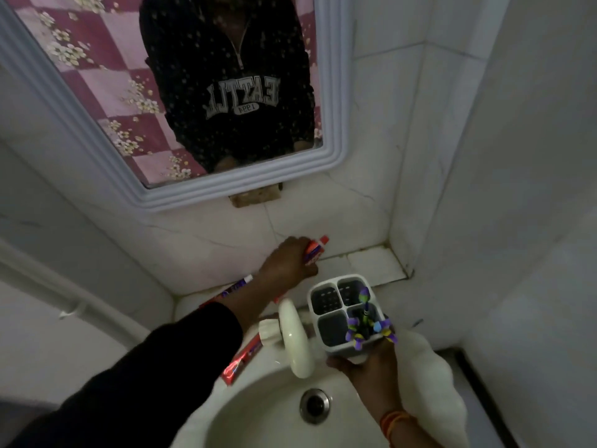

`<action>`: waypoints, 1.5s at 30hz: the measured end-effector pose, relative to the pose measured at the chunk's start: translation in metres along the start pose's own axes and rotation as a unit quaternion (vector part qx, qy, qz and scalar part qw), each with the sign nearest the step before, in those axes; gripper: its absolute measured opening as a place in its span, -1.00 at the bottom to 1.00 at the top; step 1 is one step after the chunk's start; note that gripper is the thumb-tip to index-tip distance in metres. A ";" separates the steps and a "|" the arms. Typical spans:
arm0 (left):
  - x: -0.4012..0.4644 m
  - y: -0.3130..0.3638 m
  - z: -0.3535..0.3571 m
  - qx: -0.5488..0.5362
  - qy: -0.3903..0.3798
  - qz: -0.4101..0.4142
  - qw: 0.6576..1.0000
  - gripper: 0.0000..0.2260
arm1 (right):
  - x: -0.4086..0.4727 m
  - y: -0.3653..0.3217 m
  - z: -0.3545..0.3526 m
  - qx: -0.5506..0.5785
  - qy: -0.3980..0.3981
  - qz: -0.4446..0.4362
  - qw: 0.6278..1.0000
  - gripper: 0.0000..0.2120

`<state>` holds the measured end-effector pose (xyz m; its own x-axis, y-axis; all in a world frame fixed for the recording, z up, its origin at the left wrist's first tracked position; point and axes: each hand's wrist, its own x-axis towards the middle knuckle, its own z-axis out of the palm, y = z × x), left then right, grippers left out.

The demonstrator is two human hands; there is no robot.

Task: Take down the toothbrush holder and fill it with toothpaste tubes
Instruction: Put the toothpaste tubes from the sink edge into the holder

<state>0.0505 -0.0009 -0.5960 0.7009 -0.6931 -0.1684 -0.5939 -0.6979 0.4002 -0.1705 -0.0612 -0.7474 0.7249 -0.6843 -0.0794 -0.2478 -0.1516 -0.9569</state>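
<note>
The white toothbrush holder (342, 313) has several dark compartments and a purple-and-green toothbrush (363, 315) in the near right one. My right hand (365, 367) grips it from below, over the sink's back edge. My left hand (287, 266) reaches to the tiled ledge behind the sink and is closed on a red toothpaste tube (315, 250), its cap pointing up and right. Another tube with a white cap (235, 286) lies on the ledge left of my arm. A third red tube (242, 360) lies on the sink rim, partly under my sleeve.
A white faucet (295, 341) stands between my arms, right beside the holder. Below is the white sink (258, 421) with its metal drain (315, 405). A framed mirror (181, 185) hangs above the ledge. Tiled walls close in on the right.
</note>
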 end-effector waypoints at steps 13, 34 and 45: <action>-0.024 0.146 -0.045 0.306 -0.170 0.114 0.930 -0.63 | 0.001 -0.020 -0.027 0.074 -0.048 -0.064 0.994 -0.02; -0.010 -0.066 0.025 0.171 -0.083 -0.063 0.980 -0.72 | 0.006 -0.013 -0.022 0.024 -0.007 -0.012 1.000 -0.14; -0.015 0.042 -0.074 0.131 -0.079 0.162 0.975 -0.61 | -0.001 -0.022 -0.021 0.018 0.007 0.011 1.000 -0.28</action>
<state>0.0442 -0.0064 -0.5101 0.4019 -0.8897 -0.2165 -0.8692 -0.4450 0.2154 -0.1795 -0.0723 -0.7207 0.7104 -0.6970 -0.0977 -0.2409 -0.1103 -0.9643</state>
